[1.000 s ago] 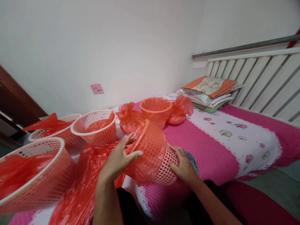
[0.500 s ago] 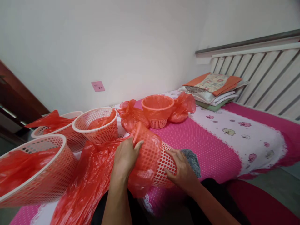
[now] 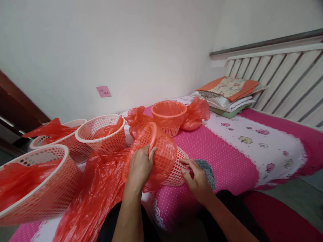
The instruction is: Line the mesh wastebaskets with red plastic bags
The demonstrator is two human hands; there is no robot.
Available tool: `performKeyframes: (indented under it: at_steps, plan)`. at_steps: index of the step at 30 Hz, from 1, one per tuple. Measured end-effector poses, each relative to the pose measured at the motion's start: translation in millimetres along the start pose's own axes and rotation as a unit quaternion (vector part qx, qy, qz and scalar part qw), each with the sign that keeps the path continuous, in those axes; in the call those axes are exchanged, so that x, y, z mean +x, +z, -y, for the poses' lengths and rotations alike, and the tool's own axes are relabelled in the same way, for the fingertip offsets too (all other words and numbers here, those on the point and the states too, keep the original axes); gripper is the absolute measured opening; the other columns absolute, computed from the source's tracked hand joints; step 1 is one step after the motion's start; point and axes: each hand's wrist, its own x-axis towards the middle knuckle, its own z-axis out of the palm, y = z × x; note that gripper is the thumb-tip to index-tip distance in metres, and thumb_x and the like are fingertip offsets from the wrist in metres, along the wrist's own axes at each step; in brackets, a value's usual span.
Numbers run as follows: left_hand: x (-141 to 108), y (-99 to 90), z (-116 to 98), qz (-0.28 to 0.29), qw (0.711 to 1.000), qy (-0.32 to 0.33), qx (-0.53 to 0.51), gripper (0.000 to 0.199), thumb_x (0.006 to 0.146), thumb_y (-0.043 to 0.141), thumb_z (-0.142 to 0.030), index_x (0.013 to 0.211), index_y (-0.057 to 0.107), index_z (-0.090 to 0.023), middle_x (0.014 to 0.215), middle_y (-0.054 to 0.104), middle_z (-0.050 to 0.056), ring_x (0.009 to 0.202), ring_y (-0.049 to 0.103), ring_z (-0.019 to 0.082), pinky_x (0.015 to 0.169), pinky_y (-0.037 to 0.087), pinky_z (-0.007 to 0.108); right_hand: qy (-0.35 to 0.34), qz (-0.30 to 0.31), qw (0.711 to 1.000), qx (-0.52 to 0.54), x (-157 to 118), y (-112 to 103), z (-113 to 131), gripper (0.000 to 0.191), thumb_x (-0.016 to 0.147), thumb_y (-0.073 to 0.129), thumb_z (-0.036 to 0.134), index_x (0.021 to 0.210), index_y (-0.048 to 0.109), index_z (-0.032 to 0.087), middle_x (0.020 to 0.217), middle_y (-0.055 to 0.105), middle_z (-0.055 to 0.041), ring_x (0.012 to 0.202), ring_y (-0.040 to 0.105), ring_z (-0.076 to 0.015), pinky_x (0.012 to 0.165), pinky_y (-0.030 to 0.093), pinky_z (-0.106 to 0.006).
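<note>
A white mesh plastic basket (image 3: 178, 171) lies tilted on its side in front of me, its rim facing left. A thin red plastic bag (image 3: 165, 153) covers the rim half of it. My left hand (image 3: 141, 164) is closed on the bag-covered rim, thumb outside. At the basket's base is my right hand (image 3: 198, 181), its bent fingers and thumb against the mesh. Left of my left hand, more crumpled red plastic bags (image 3: 101, 188) spread over the bed and partly under the basket.
Several mesh baskets with red bags inside stand at left, including a near one (image 3: 67, 168). Behind, a bag-lined basket (image 3: 169, 114) stands between bunched red bags (image 3: 196, 116). A grey cloth (image 3: 207, 173) lies right of my right hand. Folded bedding (image 3: 227, 95) is by the radiator (image 3: 285, 84).
The basket has turned, its rim end rising and more of its mouth showing. My left hand has moved onto the rim, and my right hand has slid down toward the base edge.
</note>
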Motion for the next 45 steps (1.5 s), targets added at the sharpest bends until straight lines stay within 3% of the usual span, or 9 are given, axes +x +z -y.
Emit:
performKeyframes:
  at_steps: [6,12,21,26,29,32,36,41,45]
  plan:
    - [-1.2,1.5,-8.7,0.023,1.0,0.013,0.017,0.033,0.104,0.043,-0.039,0.09,0.064,-0.018,0.079,0.072,0.01,0.074,0.065,0.025,0.067,0.032,0.032,0.143,0.007,0.96,0.24,4.7,20.9,27.5,0.033,0.084,0.071,0.052,0.099,0.069,0.023,0.091,0.073,-0.0044,0.086,0.07,-0.0231,0.08,0.055,-0.036]
    - [-1.0,2.4,-6.1,0.027,0.999,0.032,0.014,0.033,0.105,0.042,-0.038,0.09,0.064,-0.017,0.08,0.072,0.011,0.074,0.066,0.025,0.066,0.032,0.032,0.178,0.006,0.939,0.294,10.7,30.3,26.3,0.04,0.078,0.076,0.059,0.073,0.064,0.021,0.066,0.065,-0.0007,0.063,0.062,-0.0182,0.066,0.051,-0.032]
    - [1.1,-1.4,-3.2,0.027,0.999,0.04,0.012,0.032,0.104,0.044,-0.036,0.085,0.063,-0.018,0.077,0.07,0.008,0.07,0.062,0.022,0.065,0.031,0.031,0.203,-0.013,0.915,0.35,17.0,13.5,31.5,0.045,0.085,0.063,0.067,0.08,0.065,0.023,0.077,0.068,-0.0041,0.07,0.063,-0.0204,0.071,0.053,-0.035]
    - [0.3,0.4,-3.5,0.039,0.997,0.06,-0.013,0.031,0.103,0.043,-0.036,0.085,0.061,-0.019,0.076,0.068,0.007,0.068,0.059,0.021,0.065,0.032,0.03,0.193,-0.038,0.928,0.318,24.3,18.5,36.0,0.042,0.076,0.077,0.057,0.065,0.059,0.022,0.062,0.054,0.0027,0.061,0.05,-0.0146,0.061,0.044,-0.027]
    - [0.8,-0.6,4.8,0.04,0.996,0.064,-0.047,0.034,0.102,0.043,-0.04,0.076,0.054,-0.021,0.07,0.062,0.003,0.064,0.055,0.019,0.064,0.032,0.03,0.202,-0.058,0.922,0.324,24.1,16.8,28.5,0.038,0.076,0.078,0.054,0.064,0.06,0.022,0.062,0.054,0.0024,0.06,0.05,-0.0141,0.06,0.043,-0.027]
    - [2.1,-2.1,13.9,0.044,0.992,0.068,-0.095,0.037,0.101,0.042,-0.045,0.071,0.048,-0.023,0.065,0.057,0.0,0.062,0.051,0.017,0.063,0.032,0.029,0.225,-0.06,0.906,0.353,23.7,12.7,24.3,0.037,0.076,0.076,0.056,0.072,0.066,0.021,0.068,0.063,-0.0013,0.062,0.056,-0.0167,0.06,0.047,-0.03]
    - [3.0,-3.5,21.5,0.067,0.985,0.07,-0.146,0.038,0.099,0.042,-0.049,0.073,0.048,-0.023,0.066,0.053,-0.002,0.062,0.049,0.016,0.063,0.033,0.028,0.247,-0.014,0.873,0.42,28.3,12.5,30.2,0.046,0.081,0.068,0.066,0.082,0.069,0.02,0.076,0.07,-0.006,0.065,0.062,-0.0185,0.061,0.049,-0.031]
    - [2.7,-4.5,31.2,0.098,0.972,0.067,-0.203,0.04,0.099,0.045,-0.053,0.076,0.055,-0.021,0.071,0.055,-0.002,0.066,0.05,0.016,0.066,0.036,0.027,0.249,-0.048,0.876,0.41,38.1,9.7,30.1,0.035,0.069,0.085,0.049,0.072,0.066,0.02,0.064,0.061,0.0018,0.057,0.054,-0.0122,0.058,0.044,-0.026]
    - [3.0,-4.8,38.3,0.104,0.965,0.058,-0.233,0.041,0.097,0.048,-0.055,0.078,0.058,-0.02,0.075,0.057,-0.002,0.07,0.051,0.016,0.066,0.038,0.027,0.234,-0.083,0.888,0.387,41.2,-3.4,22.5,0.032,0.075,0.078,0.05,0.074,0.065,0.02,0.07,0.064,-0.0002,0.061,0.057,-0.0137,0.062,0.048,-0.028]
